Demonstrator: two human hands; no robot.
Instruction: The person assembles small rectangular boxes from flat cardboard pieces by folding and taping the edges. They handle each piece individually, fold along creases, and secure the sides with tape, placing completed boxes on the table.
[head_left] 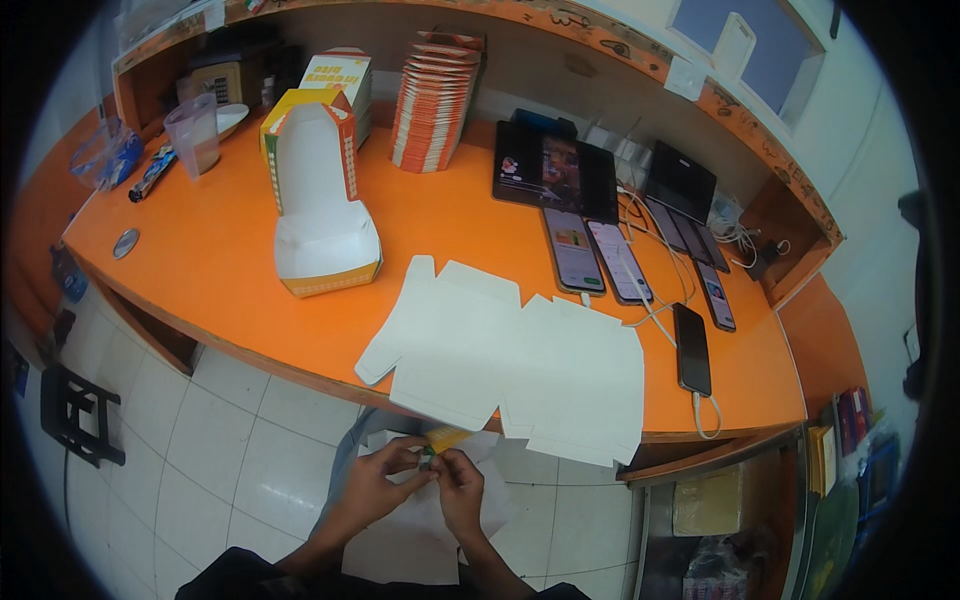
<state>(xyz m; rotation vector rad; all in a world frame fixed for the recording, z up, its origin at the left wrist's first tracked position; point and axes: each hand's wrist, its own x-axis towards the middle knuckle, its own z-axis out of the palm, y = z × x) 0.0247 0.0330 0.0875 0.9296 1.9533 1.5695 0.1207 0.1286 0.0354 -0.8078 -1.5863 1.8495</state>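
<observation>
My left hand (378,485) and my right hand (461,488) meet over my lap, just below the table's front edge. Their fingertips pinch a small green piece (427,456) from both sides. Beside it shows a yellow printed flap (449,437); whether the green piece belongs to this flap cannot be made out. White card (400,548) lies on my lap under the hands. Ahead of them, flat white carton blanks (510,355) overhang the table edge. A folded carton box (330,245) stands with its lid up, white inside and yellow-orange outside, farther left.
The orange table (190,270) bears stacked orange-and-white cartons (436,105) and yellow cartons (345,75) at the back. A tablet (555,170), several phones (692,350) and cables fill the right side. A plastic cup (195,135) stands far left; a black stool (82,415) is on the floor.
</observation>
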